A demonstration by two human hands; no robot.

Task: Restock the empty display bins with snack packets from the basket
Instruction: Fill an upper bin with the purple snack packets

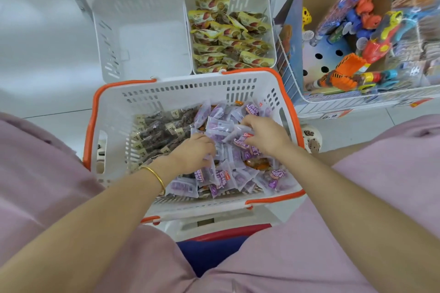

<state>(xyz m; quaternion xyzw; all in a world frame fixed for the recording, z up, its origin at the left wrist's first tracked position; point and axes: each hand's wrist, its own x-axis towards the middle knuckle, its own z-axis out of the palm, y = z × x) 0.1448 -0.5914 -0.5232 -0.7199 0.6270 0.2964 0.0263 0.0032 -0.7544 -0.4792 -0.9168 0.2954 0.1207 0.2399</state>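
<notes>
A white basket with orange rim [95, 112] sits in front of me, holding several purple snack packets [240, 175] on the right and dark brown packets [157, 131] on the left. My left hand [192, 152] and my right hand [264, 134] are both down in the purple pile, fingers curled round packets. Beyond the basket stand two white display bins: the left bin [142, 38] holds nothing, the right bin [271, 31] is full of yellow packets [228, 38].
A wire rack [333, 100] with a cardboard box of colourful toys [357, 38] stands to the right. Price tags hang above the bins. The floor is white tile. My knees in pink trousers flank the basket, which rests on a low stool.
</notes>
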